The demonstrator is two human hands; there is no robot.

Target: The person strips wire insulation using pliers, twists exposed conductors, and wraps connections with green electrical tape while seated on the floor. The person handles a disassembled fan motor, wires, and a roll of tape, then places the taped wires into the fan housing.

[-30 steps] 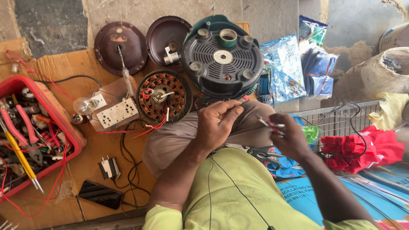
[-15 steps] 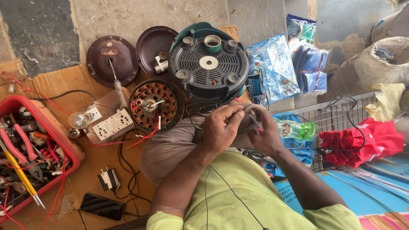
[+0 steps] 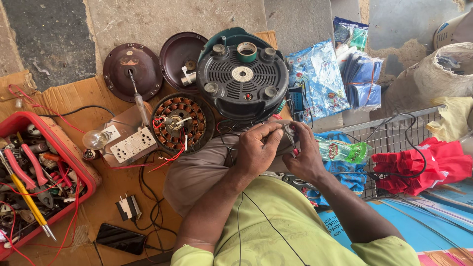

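The left hand (image 3: pixel 257 148) and right hand (image 3: pixel 303 155) meet over the person's knee, fingers curled together, pinching a thin red-tipped tool or wire end (image 3: pixel 293 146) between them; what exactly each hand grips is too small to tell. Thin black wires (image 3: pixel 231 143) run from the hands toward the dark round motor housing (image 3: pixel 244 79) just beyond them on the floor. Left of it lies the copper-wound stator (image 3: pixel 182 123), beside a white switch board (image 3: pixel 133 145) with a bulb (image 3: pixel 93 139). Two brown round covers (image 3: pixel 132 69) lie farther out. A red tray (image 3: pixel 64 157) of tools sits at far left, a black phone (image 3: pixel 119 239) near it.
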